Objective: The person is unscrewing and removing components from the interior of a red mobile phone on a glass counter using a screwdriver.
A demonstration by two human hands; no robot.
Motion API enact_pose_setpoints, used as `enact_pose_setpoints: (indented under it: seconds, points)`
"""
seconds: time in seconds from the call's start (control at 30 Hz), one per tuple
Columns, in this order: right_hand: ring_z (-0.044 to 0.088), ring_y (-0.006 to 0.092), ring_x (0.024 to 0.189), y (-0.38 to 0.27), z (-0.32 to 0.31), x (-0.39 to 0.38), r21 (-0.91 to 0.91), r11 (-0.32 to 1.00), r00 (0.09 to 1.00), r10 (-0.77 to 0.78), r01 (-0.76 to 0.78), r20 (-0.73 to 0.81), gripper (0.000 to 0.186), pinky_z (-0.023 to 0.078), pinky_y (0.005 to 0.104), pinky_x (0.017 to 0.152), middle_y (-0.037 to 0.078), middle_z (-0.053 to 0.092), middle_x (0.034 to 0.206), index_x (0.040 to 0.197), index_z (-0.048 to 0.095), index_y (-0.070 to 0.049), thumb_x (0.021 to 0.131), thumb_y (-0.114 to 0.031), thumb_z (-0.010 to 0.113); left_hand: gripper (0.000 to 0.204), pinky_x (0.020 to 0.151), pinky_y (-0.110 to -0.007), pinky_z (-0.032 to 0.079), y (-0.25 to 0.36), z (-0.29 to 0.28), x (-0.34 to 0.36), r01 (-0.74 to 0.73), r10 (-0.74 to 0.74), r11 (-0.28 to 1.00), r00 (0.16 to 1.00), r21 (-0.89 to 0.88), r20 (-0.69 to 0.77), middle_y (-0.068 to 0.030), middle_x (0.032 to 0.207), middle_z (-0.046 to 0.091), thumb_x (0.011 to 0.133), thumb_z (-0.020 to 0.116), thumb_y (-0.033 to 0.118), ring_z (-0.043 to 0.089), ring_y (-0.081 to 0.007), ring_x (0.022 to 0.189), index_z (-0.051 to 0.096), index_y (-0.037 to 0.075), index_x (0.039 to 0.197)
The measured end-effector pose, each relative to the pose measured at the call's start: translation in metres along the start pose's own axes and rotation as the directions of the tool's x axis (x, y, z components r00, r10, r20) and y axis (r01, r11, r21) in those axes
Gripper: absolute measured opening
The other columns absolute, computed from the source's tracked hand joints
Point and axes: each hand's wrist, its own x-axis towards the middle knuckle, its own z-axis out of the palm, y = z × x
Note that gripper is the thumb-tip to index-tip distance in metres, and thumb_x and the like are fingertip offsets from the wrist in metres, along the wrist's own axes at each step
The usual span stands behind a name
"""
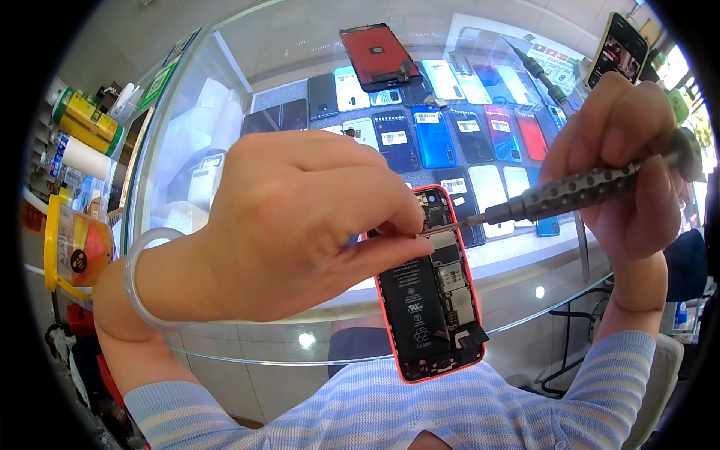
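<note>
My right hand (626, 157) grips a dark grey screwdriver (577, 191) with a dimpled handle, its thin shaft pointing left. At the tip of that shaft, the thumb and forefinger of my left hand (307, 206) are pinched together. Whatever lies between those fingertips is too small to make out. Below them is an opened phone (469, 300) in a red frame, its board and metal shields bare. A black battery (412, 307) fills much of its left side, and a loose dark flex cable (471, 335) shows near its lower end. My left hand covers the phone's upper left part.
Under the glass counter (300, 311) several phones lie in rows, including a blue phone (433, 137). On the glass sit a red-backed screen panel (377, 56) and a second screwdriver (541, 73). A lit phone (619, 49) stands far right; a yellow-rimmed tub (75, 244) is at left.
</note>
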Motion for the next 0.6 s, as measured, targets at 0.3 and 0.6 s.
enact_pose_setpoints:
  seconds: [0.3, 0.6]
  points:
    - [0.064, 0.0203, 0.071, -0.009, 0.009, -0.002, -0.194, 0.981, 1.000, 0.016, -0.020, -0.022, 0.032, 0.059, 0.0317, 0.061, 0.009, 0.051, 0.091, 0.100, 0.049, -0.009, 0.098, -0.041, 0.050, 0.020, 0.050, -0.025, 0.043, 0.001, 0.001, 0.000, 0.031, -0.031, 0.999, 0.999, -0.012, -0.010, -0.0047, 0.065, 0.064, 0.064, 0.086, 0.001, 0.060, -0.0167, 0.057, 0.067, 0.005, 0.070]
    - [0.065, 0.0210, 0.075, -0.018, 0.024, -0.003, -0.174, 0.985, 0.999, 0.001, -0.010, -0.053, 0.034, 0.060, 0.0317, 0.062, 0.009, 0.053, 0.094, 0.097, 0.052, -0.010, 0.094, -0.042, 0.060, 0.020, 0.050, -0.024, 0.043, 0.005, -0.001, 0.001, 0.171, -0.166, 0.983, 0.984, -0.073, 0.065, -0.0032, 0.069, 0.065, 0.066, 0.083, 0.001, 0.058, -0.0126, 0.059, 0.066, 0.008, 0.072]
